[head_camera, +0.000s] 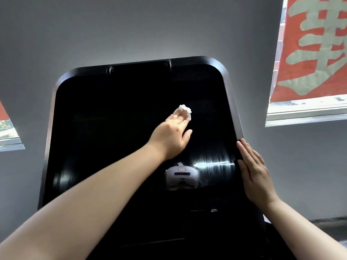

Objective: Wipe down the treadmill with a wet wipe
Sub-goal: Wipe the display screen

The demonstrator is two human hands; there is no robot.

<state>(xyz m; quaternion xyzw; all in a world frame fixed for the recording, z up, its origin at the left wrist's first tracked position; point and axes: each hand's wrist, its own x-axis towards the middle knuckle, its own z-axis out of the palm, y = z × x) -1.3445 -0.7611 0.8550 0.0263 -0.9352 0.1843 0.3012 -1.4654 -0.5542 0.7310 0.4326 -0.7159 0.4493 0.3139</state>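
The treadmill's big black console screen [116, 132] fills the middle of the view, tilted back toward a grey wall. My left hand [172, 136] reaches across it and presses a crumpled white wet wipe [185, 110] against the glass with straight fingers, right of the screen's centre. My right hand [253, 169] lies flat with straight fingers along the screen's right edge. Wet streaks shine on the glass low on the right, beside a reflection of a white headset.
A grey wall [131, 30] stands behind the console. A window with a red banner [309, 53] is at the upper right and another window [9, 132] at the left edge. Small ports [206, 210] sit below the screen.
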